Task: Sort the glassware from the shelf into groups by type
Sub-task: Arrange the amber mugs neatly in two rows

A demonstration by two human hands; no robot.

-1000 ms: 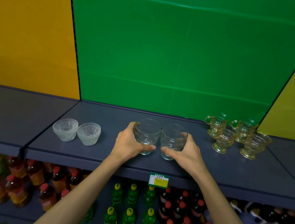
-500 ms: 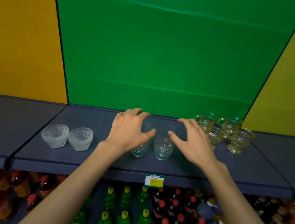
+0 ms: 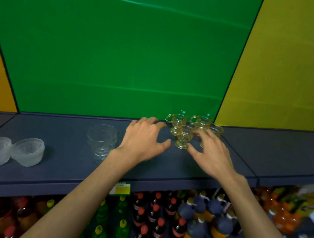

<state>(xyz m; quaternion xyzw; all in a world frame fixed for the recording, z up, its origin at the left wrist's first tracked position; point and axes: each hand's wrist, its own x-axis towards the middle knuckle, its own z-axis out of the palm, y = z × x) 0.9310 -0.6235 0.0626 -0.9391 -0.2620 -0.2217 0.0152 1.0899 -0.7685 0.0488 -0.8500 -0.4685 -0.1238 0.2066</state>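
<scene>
Two ribbed clear bowls [image 3: 9, 150] sitting touching at the shelf's [image 3: 60, 168] left, clear tumblers [image 3: 101, 141] standing mid-shelf, left hand [image 3: 144, 139] hovering with fingers spread, holding nothing, amber handled cups [image 3: 184, 131] clustering at the back, right hand [image 3: 210, 153] splaying over them, gripping nothing.

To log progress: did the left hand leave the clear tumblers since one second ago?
Yes. The left hand has moved right along the shelf, away from the clear tumblers, towards the amber cups.
</scene>
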